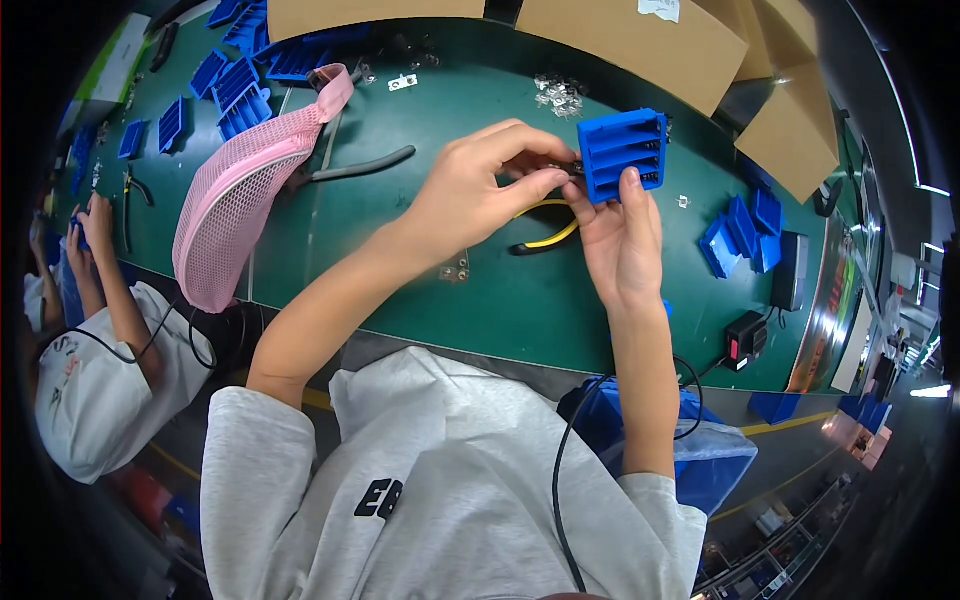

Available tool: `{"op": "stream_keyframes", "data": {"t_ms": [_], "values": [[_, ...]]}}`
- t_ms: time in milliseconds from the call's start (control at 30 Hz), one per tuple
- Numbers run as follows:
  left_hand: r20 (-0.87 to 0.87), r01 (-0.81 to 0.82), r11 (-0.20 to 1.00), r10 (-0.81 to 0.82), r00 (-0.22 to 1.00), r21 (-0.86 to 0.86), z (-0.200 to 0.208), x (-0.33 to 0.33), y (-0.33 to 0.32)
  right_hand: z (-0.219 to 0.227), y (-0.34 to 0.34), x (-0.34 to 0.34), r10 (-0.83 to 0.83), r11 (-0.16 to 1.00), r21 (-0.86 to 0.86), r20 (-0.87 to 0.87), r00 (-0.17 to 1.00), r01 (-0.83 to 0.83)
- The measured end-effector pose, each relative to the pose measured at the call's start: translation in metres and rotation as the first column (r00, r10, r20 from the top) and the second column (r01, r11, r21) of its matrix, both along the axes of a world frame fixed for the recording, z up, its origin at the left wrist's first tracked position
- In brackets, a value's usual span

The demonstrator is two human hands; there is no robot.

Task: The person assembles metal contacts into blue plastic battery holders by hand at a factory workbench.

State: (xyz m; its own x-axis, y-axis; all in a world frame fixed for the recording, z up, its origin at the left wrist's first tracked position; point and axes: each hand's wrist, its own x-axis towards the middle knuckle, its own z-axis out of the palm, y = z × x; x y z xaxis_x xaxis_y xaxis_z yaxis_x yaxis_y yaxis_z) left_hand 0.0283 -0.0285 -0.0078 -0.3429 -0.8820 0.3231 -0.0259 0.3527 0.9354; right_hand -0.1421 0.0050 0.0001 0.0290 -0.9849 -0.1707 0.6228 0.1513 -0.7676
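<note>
Nearest is the person's grey shirt (430, 490), with a black cable (557, 490) running over it, well on the near side of the blue tray (608, 152). The tray itself is off the green bench (400, 305), tilted up so its slotted side faces the person. The right hand (622, 255) grasps it from the near side, thumb on its lower edge, other fingers partly hidden at its left and behind. The left hand (475, 185) is at the tray's left edge, thumb and forefinger drawn together; whether they grip a small part there, I cannot tell. Just below the tray, partly behind the right hand, lies a yellow-and-black handle (548, 240). Small parts (455, 268) lie left of the tray and nearer the body; a black box (745, 340) sits to its right, also nearer. Level with the tray, well to the left, stands a pink mesh bag (245, 200); to the right lie blue pieces (742, 235). Beyond the tray are a heap of metal bits (558, 97) and cardboard boxes (640, 50).
</note>
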Motion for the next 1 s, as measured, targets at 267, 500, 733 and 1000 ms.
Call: {"op": "stream_keyframes", "data": {"t_ms": [267, 500, 733, 1000], "values": [[-0.133, 0.150, 0.827, -0.092, 0.987, 0.542, 0.002, 0.006, -0.005, -0.002, 0.001, 0.002, -0.036, 0.998, -0.049, -0.162, 0.986, 0.028], [-0.197, 0.179, 0.829, -0.085, 0.977, 0.530, 0.006, 0.017, -0.013, 0.002, -0.001, 0.003, -0.034, 0.999, -0.020, -0.160, 0.986, 0.032], [-0.366, 0.239, 0.843, -0.054, 0.929, 0.482, 0.011, 0.005, -0.003, -0.004, 0.007, 0.018, 0.038, 0.998, -0.043, -0.235, 0.971, -0.049], [-0.231, 0.226, 0.909, -0.149, 0.961, 0.351, 0.013, 0.020, -0.011, 0.014, 0.009, 0.000, 0.497, 0.867, 0.004, -0.016, 0.867, -0.497]]}}
